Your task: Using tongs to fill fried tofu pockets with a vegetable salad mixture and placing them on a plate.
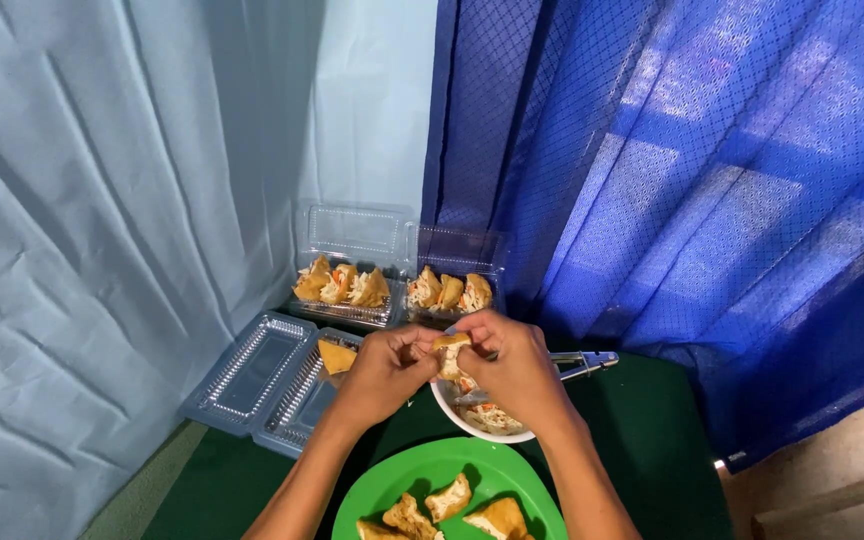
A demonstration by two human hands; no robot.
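Over the white bowl (452,408), near the middle of the green-covered table (642,440), both hands meet on one fried tofu piece (450,345). Left hand (384,368): fingers curled, pinching the piece's left side. Right hand (518,368): fingers closed on its right side and top; whether it also holds a utensil I cannot tell.

Judgement on doing this well: keep the piece directly above the bowl so loose shredded filling drops back in; press gently so the crust does not split.

Count:
- clear plastic boxes: three. Two at the far edge, lids up, three stuffed pieces showing in each; one open at the left edge (262,375), holding one piece (336,355).
- green plate (392,485), near edge: four unfilled pieces visible.
- metal tongs (584,363): one, just right of the bowl.
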